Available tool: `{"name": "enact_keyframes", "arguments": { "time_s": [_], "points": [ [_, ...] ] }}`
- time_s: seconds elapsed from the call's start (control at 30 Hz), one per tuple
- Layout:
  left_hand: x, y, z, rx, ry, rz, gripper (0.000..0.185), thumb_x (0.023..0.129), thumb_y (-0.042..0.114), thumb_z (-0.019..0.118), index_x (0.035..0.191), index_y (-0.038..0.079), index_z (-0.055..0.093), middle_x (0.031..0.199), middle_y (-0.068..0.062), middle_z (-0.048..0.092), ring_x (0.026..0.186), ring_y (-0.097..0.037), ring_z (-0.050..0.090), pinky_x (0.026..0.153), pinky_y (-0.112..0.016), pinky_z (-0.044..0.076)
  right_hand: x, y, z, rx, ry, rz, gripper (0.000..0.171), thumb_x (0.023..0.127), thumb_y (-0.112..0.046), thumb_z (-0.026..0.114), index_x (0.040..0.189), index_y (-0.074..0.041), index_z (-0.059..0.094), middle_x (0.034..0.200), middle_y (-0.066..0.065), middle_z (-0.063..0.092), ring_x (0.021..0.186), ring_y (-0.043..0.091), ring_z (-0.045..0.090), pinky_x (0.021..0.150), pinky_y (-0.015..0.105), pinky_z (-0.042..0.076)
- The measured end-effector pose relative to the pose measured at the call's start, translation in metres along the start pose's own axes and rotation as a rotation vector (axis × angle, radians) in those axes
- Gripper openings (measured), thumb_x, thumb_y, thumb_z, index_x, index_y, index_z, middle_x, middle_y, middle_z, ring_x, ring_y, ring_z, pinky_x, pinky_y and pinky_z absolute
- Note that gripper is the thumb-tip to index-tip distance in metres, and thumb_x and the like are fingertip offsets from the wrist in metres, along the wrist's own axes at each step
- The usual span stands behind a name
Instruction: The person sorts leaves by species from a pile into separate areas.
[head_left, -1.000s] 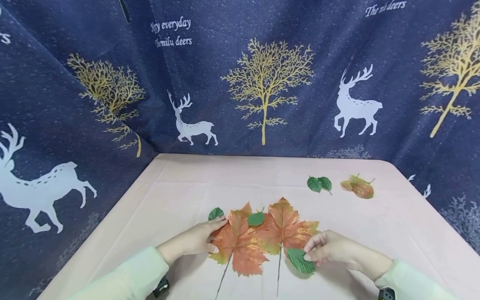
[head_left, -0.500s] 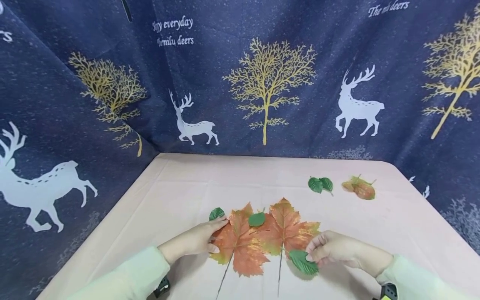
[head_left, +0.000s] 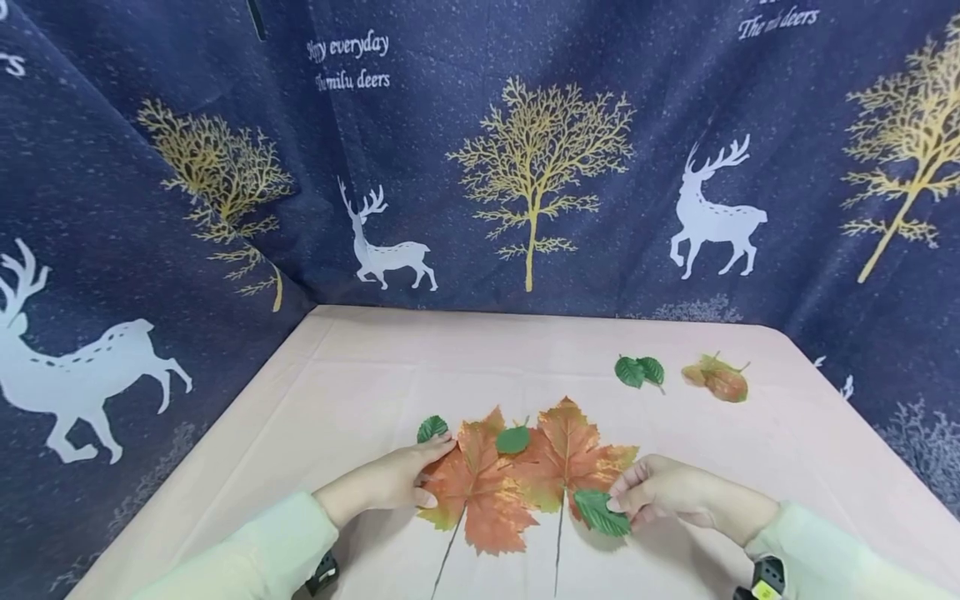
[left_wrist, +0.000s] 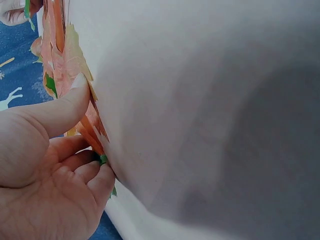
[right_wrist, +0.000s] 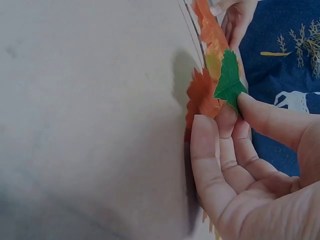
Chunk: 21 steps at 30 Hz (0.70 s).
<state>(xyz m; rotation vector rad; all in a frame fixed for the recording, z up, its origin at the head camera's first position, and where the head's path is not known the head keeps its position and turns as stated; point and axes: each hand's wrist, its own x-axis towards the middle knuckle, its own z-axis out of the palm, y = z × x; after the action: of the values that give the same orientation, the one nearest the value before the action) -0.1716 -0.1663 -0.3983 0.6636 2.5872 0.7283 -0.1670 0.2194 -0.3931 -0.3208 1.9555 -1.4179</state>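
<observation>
I have two orange maple leaves lying side by side on the pink table [head_left: 360, 367], overlapping slightly at the middle, stems trailing toward the near edge. My left hand [head_left: 390, 481] rests on the left maple leaf [head_left: 476, 492]: fingers laid almost flat along its left margin, thumb pressing down on the leaf edge, as the left wrist view shows. That looks to me like a hold-down, keeping the arrangement from sliding while the other hand works.

My right hand [head_left: 663, 492] has its grip closed in a pinch on a small green leaf [head_left: 600, 512], thumb against fingertips at the leaf's right end. The leaf sits over the lower right lobe of the right maple leaf [head_left: 573, 454], tilted a little. In the right wrist view it appears lifted off the orange surface rather than lying flat.

Another green leaf [head_left: 513, 438] lies where the two maple leaves meet, and a third [head_left: 432, 428] sits just beyond my left fingertips. Far right on the table lie a pair of green leaves [head_left: 639, 369] and a reddish leaf cluster [head_left: 716, 379], well apart from my hands.

Compared with a second ago, the pinched green leaf has shifted slightly farther up and inward onto the maple leaf; my left hand has not moved.
</observation>
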Motion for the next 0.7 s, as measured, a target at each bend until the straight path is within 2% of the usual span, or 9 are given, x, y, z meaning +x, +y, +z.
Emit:
{"name": "enact_keyframes", "arguments": {
  "time_s": [0.4,0.7],
  "points": [
    [-0.001,0.002,-0.002,-0.001,0.000,-0.009,0.082,0.081,0.008,0.074,0.150,0.001,0.031,0.159,-0.020,0.022,0.144,-0.039,0.026,0.113,-0.054,0.031,-0.002,-0.010,-0.007,-0.004,0.014,-0.016,0.011,0.087,-0.008,0.066,0.093,0.001,0.064,0.079,-0.003,0.066,0.068,0.010,0.064,0.068,0.024,0.058],
    [-0.002,0.005,-0.002,-0.010,-0.009,0.009,0.082,0.081,0.007,0.074,0.150,-0.001,0.031,0.159,-0.022,0.021,0.142,-0.040,0.030,0.109,-0.051,0.038,-0.003,-0.019,-0.013,-0.014,0.042,-0.029,0.012,0.089,-0.008,0.064,0.096,0.002,0.062,0.081,-0.001,0.063,0.069,0.009,0.064,0.068,0.023,0.057]
  ]
}}
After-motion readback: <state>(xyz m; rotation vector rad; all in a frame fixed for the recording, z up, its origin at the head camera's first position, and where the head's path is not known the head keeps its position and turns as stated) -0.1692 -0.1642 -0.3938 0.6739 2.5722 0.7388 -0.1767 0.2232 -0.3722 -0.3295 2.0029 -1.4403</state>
